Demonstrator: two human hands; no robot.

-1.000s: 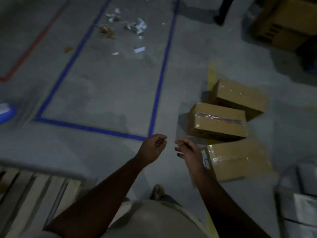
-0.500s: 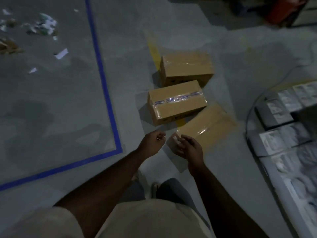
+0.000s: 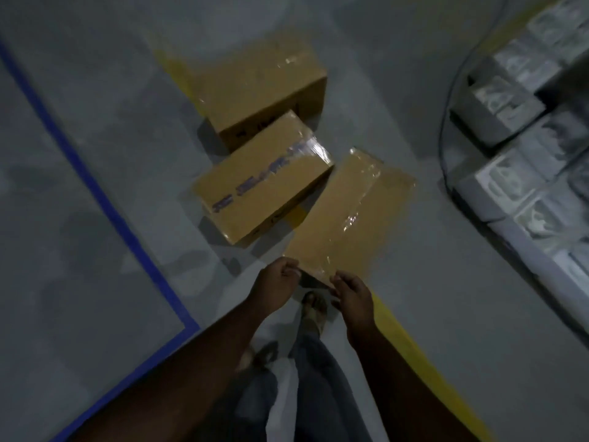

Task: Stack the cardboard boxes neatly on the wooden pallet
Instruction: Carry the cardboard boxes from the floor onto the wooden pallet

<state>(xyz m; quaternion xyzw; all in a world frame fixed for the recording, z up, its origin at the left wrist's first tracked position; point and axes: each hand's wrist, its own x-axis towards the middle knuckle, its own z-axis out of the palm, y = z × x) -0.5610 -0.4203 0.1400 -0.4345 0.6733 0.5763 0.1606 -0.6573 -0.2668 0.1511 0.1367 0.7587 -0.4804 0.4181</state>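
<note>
Three cardboard boxes lay on the grey floor, none yet on a pallet; no pallet was in view.

- Near box [image 3: 347, 218]: flat top sealed with clear tape, lying slantwise just ahead of the person's foot [image 3: 314, 309]. Its near end sat between both hands, which suggested it was the one chosen for lifting.
- Middle box [image 3: 261, 183]: printed tape along its top, touching or almost touching the near box at one corner.
- Far box [image 3: 255, 87]: just behind the middle one, partly over a yellow line [image 3: 424, 355].
- Left hand [image 3: 277, 283]: fingers curled, at the near box's left corner; whether it gripped the edge or only hovered could not be told in the dim, blurred view.
- Right hand [image 3: 352, 296]: fingers loosely bent, at the right corner, holding nothing plainly.
- Blue line [image 3: 105, 199]: marked a bay to the left.
- White cartons [image 3: 522, 148]: stacked in rows at right, well apart from the boxes.

Judged step: taking hold of the near box by its two end corners, for a balanced lift.
</note>
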